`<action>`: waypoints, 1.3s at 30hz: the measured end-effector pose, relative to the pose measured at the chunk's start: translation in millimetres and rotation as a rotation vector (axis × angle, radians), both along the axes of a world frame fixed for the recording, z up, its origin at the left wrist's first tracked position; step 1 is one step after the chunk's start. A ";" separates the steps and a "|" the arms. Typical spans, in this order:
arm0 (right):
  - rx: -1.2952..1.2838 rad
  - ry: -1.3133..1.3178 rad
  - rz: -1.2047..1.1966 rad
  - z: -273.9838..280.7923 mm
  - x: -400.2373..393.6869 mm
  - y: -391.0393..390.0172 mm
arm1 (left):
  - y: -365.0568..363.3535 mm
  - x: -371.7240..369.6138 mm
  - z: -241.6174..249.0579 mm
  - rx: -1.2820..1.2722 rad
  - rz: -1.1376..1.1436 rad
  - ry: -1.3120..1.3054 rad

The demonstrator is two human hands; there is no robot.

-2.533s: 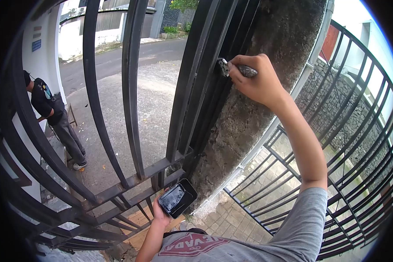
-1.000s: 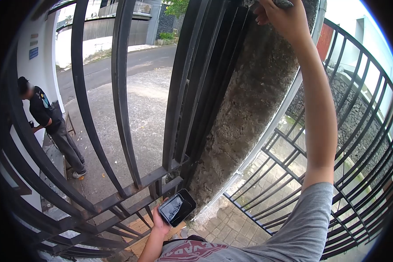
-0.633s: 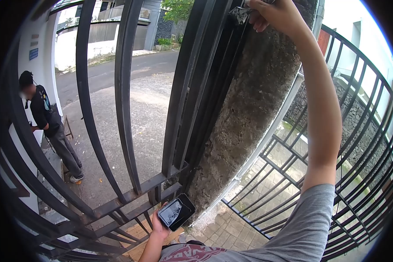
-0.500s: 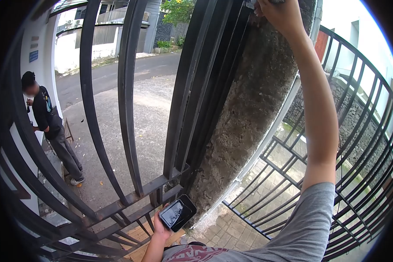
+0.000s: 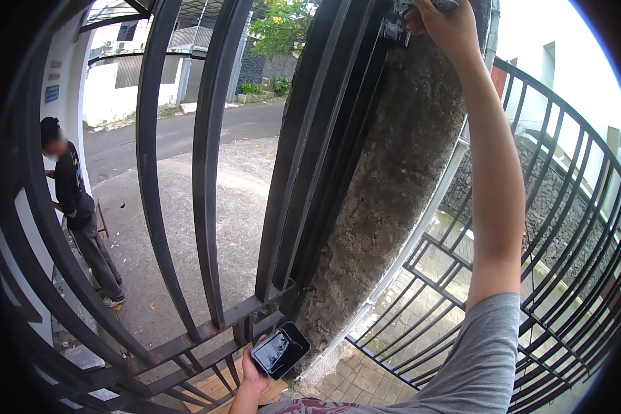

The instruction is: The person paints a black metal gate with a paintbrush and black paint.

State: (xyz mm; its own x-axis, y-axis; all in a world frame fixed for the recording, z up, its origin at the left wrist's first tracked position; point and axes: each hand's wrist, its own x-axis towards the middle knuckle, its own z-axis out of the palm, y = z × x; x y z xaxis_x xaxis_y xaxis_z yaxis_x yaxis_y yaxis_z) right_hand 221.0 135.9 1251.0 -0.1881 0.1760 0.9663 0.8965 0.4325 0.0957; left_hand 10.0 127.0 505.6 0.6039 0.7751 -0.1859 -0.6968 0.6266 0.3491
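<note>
My left hand [image 5: 254, 371] is closed around the side of a small black tub [image 5: 298, 343], low beside the foot of the gate. Dark, shiny paint [image 5: 274, 350] lies in the tub. At the top edge, my right hand [image 5: 452, 29] is raised and closed on what looks like a paintbrush [image 5: 447, 5]; only a dark end of it shows above the fingers. The hand is close to a glossy black metal fitting [image 5: 393, 31] between the black gate bars [image 5: 317, 138] and a rough concrete pillar [image 5: 386, 186]. Where the brush tip touches is hidden.
Past the bars on the left, another person [image 5: 76, 186] stands by a white wall. A road [image 5: 186, 134] runs behind. To the right are a white pipe [image 5: 410, 255], a black fence [image 5: 559, 200] and paving [image 5: 345, 376]. The gate's lower rails [image 5: 186, 345] cross in front.
My view has shifted slightly, so more of the fitting by my right hand shows. The right hand sits a little lower in view; the tub stays in my left hand.
</note>
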 end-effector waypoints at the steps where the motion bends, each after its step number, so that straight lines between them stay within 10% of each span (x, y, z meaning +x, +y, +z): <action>1: -0.046 0.020 0.023 2.3 1.7 -0.1 | 0.2 -0.2 3.2 -0.005 0.002 0.000; 9: 0.122 -0.065 0.109 35.1 20.5 16.8 | 0.8 2.1 7.2 -0.049 -0.008 0.006; 12: -0.380 0.184 0.152 49.4 19.0 -0.3 | 5.3 2.3 -3.6 -0.028 -0.034 -0.040; 18: 0.085 0.056 -0.072 59.0 23.3 11.3 | 8.7 3.8 -6.5 -0.032 -0.030 -0.017; 21: -0.311 0.154 0.067 67.4 22.9 5.1 | 12.9 3.4 -15.2 -0.041 -0.022 -0.028; 25: 0.409 -0.224 -0.040 74.2 24.2 28.2 | 19.2 8.0 -21.6 -0.059 -0.040 -0.017; 29: -0.025 0.176 0.122 82.4 17.6 -2.7 | 27.9 9.5 -31.1 -0.090 -0.060 -0.003; 39: -0.118 0.201 0.047 98.0 14.5 -0.4 | 42.4 11.3 -51.3 -0.100 -0.101 -0.098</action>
